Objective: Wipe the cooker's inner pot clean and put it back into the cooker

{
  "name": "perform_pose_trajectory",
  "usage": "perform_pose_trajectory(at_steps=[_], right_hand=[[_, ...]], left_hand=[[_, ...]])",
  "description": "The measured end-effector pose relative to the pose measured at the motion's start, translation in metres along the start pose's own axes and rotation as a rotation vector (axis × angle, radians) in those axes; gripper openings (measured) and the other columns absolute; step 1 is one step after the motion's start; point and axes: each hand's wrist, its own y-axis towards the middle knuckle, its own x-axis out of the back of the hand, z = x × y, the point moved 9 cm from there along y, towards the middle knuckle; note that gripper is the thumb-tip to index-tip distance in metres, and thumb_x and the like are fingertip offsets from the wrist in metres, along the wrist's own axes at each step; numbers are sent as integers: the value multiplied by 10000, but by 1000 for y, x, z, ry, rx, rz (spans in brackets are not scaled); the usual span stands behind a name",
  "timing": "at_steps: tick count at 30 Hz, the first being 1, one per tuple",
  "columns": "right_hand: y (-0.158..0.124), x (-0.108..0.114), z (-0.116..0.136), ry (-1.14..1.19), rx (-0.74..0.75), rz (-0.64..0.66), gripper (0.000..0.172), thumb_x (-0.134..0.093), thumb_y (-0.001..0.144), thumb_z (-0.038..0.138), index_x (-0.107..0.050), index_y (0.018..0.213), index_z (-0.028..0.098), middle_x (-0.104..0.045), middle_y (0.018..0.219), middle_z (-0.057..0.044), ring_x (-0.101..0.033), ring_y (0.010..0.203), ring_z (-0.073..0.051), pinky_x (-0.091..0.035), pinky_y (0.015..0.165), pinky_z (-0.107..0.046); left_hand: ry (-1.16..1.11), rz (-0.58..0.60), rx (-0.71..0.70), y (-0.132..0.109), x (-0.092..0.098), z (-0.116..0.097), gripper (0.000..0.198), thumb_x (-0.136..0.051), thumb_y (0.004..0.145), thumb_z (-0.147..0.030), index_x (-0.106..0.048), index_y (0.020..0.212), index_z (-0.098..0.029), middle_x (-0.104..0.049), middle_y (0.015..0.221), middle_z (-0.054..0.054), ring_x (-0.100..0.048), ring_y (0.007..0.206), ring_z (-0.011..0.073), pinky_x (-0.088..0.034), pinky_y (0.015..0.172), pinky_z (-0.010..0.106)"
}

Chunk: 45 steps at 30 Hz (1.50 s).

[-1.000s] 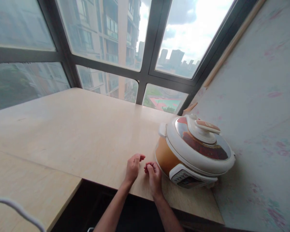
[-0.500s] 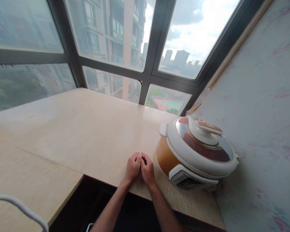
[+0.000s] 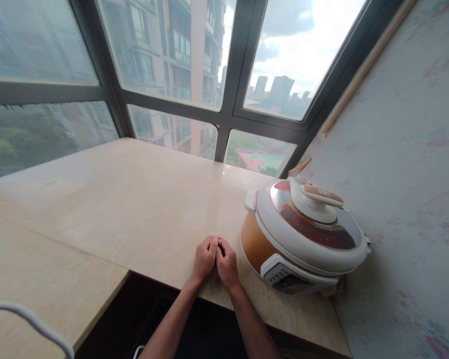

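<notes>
My left hand (image 3: 204, 258) and my right hand (image 3: 227, 263) rest together on the beige countertop (image 3: 134, 209), near its front edge. Both are closed, with fingers curled inward and the thumbs and fingertips meeting at the front. A small dark hollow shows between the palms, and no object is visible in it. Just right of my right hand stands an electric pressure cooker (image 3: 260, 242) with a white lid, a gold-brown body and a control panel facing me. Neither hand touches the cooker.
A patterned wall (image 3: 407, 199) rises close behind the cooker on the right. Dark-framed windows (image 3: 224, 114) border the countertop's far side. At lower left, a white cable (image 3: 33, 319) crosses the counter, beside a dark recess (image 3: 134, 309) below the edge.
The view has shifted very slightly. My hands stay together in the same spot, and the cooker has not moved.
</notes>
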Motion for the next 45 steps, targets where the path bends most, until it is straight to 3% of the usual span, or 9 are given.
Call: perform_pose_trajectory(at_steps=[9, 16, 36, 45], right_hand=[[-1, 1, -7, 17, -17, -32, 241, -525, 962, 379, -689, 990, 205, -743, 971, -55, -679, 921, -207, -517, 861, -319], [-1, 4, -25, 123, -51, -69, 242, -587, 933, 410, -643, 1016, 190, -716, 941, -59, -675, 881, -198, -535, 817, -320], [-4, 9, -23, 166, -98, -139, 241, -620, 874, 446, -596, 895, 207, -670, 836, -30, -653, 796, -192, -538, 731, -307], [-4, 8, -23, 144, -102, -107, 254, -602, 879, 447, -625, 905, 196, -688, 847, -37, -661, 805, -191, -535, 747, -303]], left_hand=[[-5, 14, 13, 1, -1, 3, 366, -489, 922, -433, -734, 915, -161, -769, 953, 113, -709, 898, 241, -545, 858, 379], [-31, -38, 43, 2, 3, 9, 384, -541, 882, -447, -703, 1058, -148, -761, 1029, 123, -721, 956, 247, -571, 884, 393], [-27, -20, 31, 1, 1, 8, 334, -534, 896, -429, -710, 995, -164, -757, 966, 103, -712, 897, 234, -566, 846, 373], [-21, -12, 37, 2, 1, 12, 365, -507, 902, -445, -710, 1005, -160, -749, 968, 104, -701, 914, 239, -547, 873, 382]])
